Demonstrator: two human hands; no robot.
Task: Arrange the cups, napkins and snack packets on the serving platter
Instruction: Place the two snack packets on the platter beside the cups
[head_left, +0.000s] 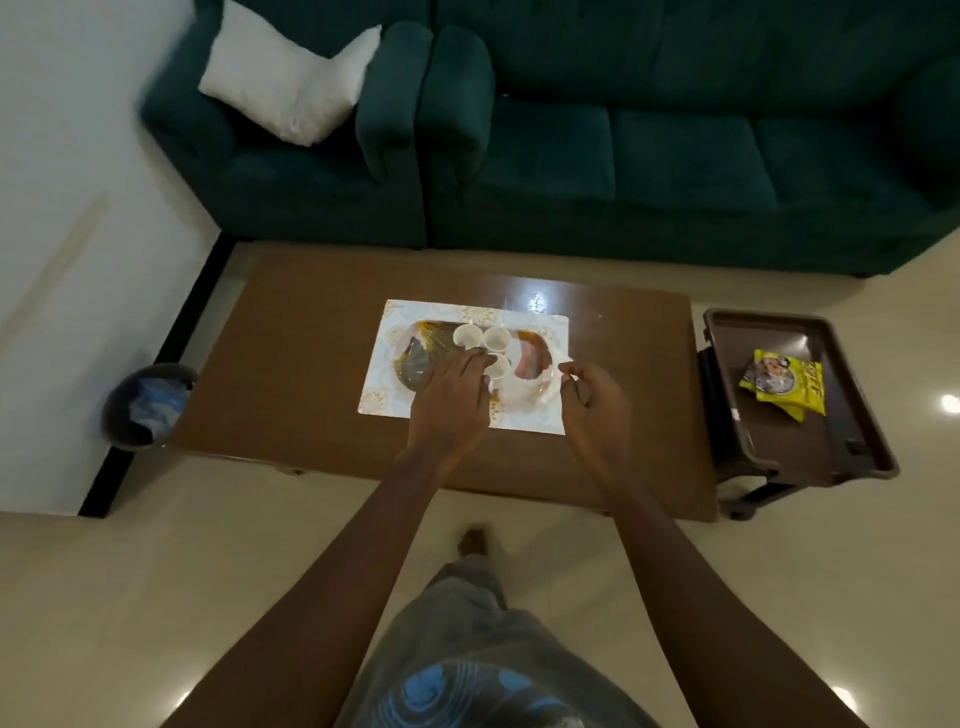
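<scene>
- My left hand (453, 391) lies palm down over the middle of the serving platter (470, 364), fingers stretched forward with the tips touching the nearest white cup (497, 368); whether they clasp it I cannot tell.
- My right hand (592, 396) is curled at the platter's right edge, thumb and forefinger pinching the corner of a white napkin (530, 395).
- That napkin is spread over the right part of the platter, between my two hands.
- Two more white cups stand upright at the far side of the platter, one to the left (465, 335) and one to the right (496, 340), touching each other and just beyond the cup at my fingertips.
- The platter is rectangular, white with a pale gold pattern and a darker oval picture in its middle, and it rests on the brown wooden coffee table (291, 374).
- A yellow snack packet (787, 388) lies in a dark brown tray (831, 457) on a low stand just beside the table's right end, well apart from the platter.
- A dark bin (148, 405) sits on the floor at the table's left end.
- A green sofa (675, 156) with a white cushion (291, 83) stands behind the table.
</scene>
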